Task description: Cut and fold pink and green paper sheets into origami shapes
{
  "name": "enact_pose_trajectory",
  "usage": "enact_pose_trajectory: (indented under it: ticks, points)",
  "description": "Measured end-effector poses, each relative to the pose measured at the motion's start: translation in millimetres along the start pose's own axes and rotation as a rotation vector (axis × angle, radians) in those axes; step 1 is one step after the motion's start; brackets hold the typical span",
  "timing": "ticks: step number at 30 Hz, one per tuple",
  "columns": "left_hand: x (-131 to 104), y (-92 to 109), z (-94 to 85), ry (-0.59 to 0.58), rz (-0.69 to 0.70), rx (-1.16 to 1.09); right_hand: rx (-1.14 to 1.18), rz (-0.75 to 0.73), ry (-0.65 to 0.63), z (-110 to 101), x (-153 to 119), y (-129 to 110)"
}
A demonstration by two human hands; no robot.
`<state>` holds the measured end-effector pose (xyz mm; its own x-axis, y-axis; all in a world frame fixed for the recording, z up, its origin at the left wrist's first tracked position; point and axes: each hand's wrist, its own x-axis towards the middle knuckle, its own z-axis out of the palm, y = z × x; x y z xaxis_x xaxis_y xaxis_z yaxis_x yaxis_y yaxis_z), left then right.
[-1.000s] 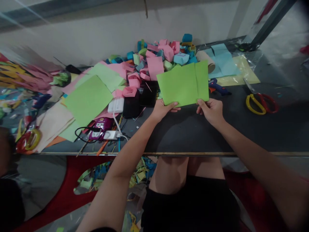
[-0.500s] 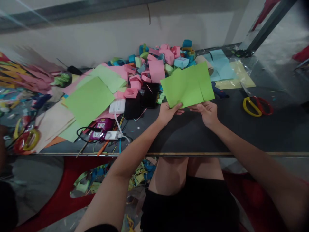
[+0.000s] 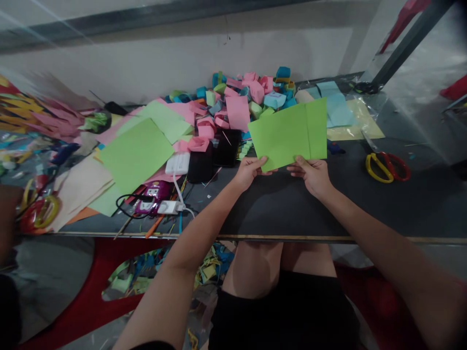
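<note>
A sheet of bright green paper (image 3: 282, 136) is held up above the dark table, tilted toward me, with a crease or edge line running down its right part. My left hand (image 3: 251, 171) pinches its lower left edge, thumb on the front and fingers behind. At the lower edge right of the middle, my right hand (image 3: 312, 174) grips the same paper between thumb and fingers. Behind the paper lies a pile of folded pink, blue and green paper pieces (image 3: 255, 90), partly hidden by it.
Scissors (image 3: 388, 167) with yellow and red handles lie at right. Green sheets (image 3: 136, 153), a purple power strip (image 3: 155, 194), a white adapter (image 3: 170, 207) and a black phone-like object (image 3: 200, 163) are at left. A person's arm (image 3: 9, 218) shows at the far left edge.
The green paper has turned slightly and shifted a little right, its right part now flatter and its crease line straighter. My right thumb has moved onto the front of the sheet.
</note>
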<state>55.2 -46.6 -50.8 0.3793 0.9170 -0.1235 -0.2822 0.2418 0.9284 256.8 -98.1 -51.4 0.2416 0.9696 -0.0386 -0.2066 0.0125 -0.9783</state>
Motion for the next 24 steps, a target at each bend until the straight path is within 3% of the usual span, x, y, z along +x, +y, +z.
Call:
enact_pose_trajectory:
  ticks: [10,19,24]
  points:
    - [5,5,-2.0,0.242,0.134,-0.155,-0.08,0.051,-0.078,2,-2,0]
    - [10,5,-8.3,0.313,0.243,-0.16,-0.105,0.057,-0.121,0,-1,4]
    - [14,8,-16.3,0.415,0.182,-0.137,-0.121,0.054,-0.157,1,-3,2]
